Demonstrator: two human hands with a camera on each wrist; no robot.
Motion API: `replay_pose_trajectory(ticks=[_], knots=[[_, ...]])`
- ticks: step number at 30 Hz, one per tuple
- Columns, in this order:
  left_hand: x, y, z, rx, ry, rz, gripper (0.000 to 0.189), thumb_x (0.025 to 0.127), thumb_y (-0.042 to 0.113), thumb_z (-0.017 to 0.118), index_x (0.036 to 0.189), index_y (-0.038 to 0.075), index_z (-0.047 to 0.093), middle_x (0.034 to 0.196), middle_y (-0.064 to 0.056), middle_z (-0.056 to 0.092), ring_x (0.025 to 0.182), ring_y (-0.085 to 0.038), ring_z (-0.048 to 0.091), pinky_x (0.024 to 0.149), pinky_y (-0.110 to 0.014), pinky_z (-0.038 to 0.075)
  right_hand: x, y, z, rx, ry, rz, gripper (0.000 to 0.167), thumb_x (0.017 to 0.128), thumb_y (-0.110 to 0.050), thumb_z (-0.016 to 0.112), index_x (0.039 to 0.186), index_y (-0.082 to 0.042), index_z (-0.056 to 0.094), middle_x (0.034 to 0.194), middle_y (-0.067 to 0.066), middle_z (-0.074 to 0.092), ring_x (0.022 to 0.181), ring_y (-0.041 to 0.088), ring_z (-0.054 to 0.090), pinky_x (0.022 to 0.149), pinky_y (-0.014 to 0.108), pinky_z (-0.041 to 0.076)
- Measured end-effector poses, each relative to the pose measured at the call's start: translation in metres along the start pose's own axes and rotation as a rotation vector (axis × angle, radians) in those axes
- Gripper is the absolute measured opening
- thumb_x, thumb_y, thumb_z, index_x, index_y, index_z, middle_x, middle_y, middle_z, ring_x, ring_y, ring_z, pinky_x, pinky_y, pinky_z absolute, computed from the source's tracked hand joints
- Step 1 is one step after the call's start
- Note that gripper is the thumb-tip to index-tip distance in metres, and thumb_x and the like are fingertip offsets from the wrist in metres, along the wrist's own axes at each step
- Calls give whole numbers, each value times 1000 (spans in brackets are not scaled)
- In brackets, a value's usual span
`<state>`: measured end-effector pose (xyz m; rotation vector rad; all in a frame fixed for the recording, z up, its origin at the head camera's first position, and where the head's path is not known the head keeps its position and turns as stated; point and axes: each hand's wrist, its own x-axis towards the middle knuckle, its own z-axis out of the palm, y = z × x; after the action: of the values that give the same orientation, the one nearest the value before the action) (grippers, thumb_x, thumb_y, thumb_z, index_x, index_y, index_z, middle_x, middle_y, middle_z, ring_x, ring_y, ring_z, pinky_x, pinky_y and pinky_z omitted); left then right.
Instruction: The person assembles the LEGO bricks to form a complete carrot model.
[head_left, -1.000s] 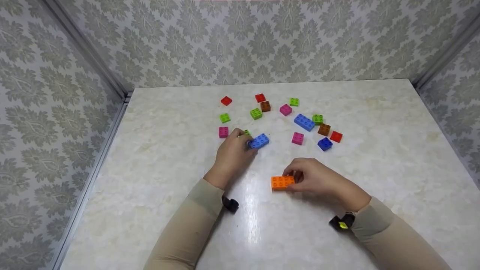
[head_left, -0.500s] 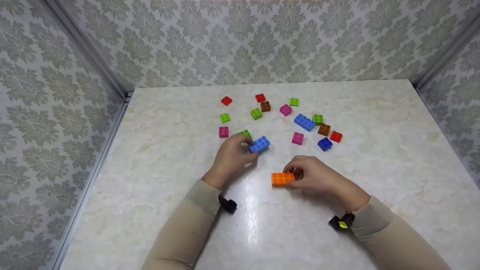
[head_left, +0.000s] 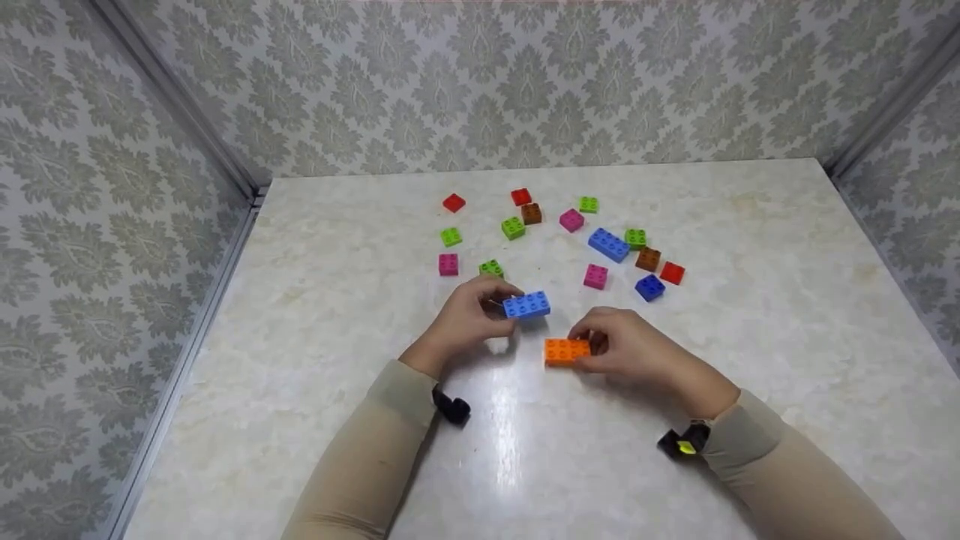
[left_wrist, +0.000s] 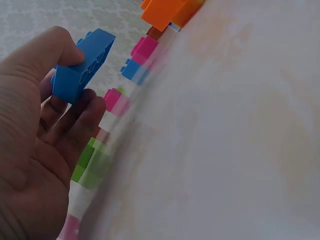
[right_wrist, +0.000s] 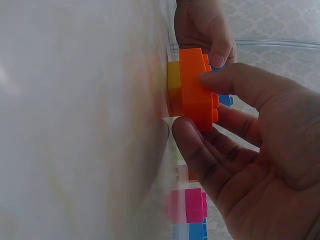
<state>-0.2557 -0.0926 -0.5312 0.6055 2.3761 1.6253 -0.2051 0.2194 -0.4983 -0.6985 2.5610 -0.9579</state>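
A person's left hand [head_left: 466, 321] pinches a light blue brick [head_left: 527, 305] by its left end, thumb and fingers closed on it above a pale, marbled table [head_left: 300, 315]. The right hand [head_left: 637, 354] grips an orange brick [head_left: 568, 352] by its right end, between thumb and fingers. The two held bricks, each with eight studs, are near each other but apart, the light blue one farther and slightly to the left. The right wrist view shows a yellow surface [right_wrist: 174, 90] on the table side of the orange brick; whether it is a separate piece cannot be told.

Just beyond the left hand sits a green brick [head_left: 491, 268], with a pink brick [head_left: 448, 264] to its left. Beyond the right hand lie a second pink brick [head_left: 596, 276], a dark blue brick [head_left: 650, 288], a red brick [head_left: 672, 273] and a brown brick [head_left: 648, 259]. Farther still, a long blue brick [head_left: 609, 244] rests just beside a lime brick [head_left: 635, 238]. More small bricks dot the far part of the table, among them a red piece [head_left: 454, 202] at the far left. Beige sleeves [head_left: 360, 457] cover the person's arms, and patterned wallpaper [head_left: 480, 82] lines the far wall.
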Motion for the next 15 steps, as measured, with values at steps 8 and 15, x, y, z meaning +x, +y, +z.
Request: replay_pose_trajectory(ticks=[8, 15], knots=[[-3, 1, 0, -119, -136, 44, 35, 91, 1, 85, 125, 3, 81, 126, -14, 77, 107, -16, 71, 101, -25, 60, 1, -1, 1, 17, -6, 28, 30, 98, -28, 89, 126, -19, 82, 113, -1, 76, 101, 18, 67, 93, 34, 60], [-3, 2, 2, -133, -198, 47, 35, 91, 3, 87, 126, 3, 82, 127, -15, 78, 107, -15, 71, 101, -23, 60, -1, 0, -1, 28, -5, 26, 30, 98, -27, 89, 126, -18, 81, 113, 0, 76, 100, 19, 67, 91, 33, 58]])
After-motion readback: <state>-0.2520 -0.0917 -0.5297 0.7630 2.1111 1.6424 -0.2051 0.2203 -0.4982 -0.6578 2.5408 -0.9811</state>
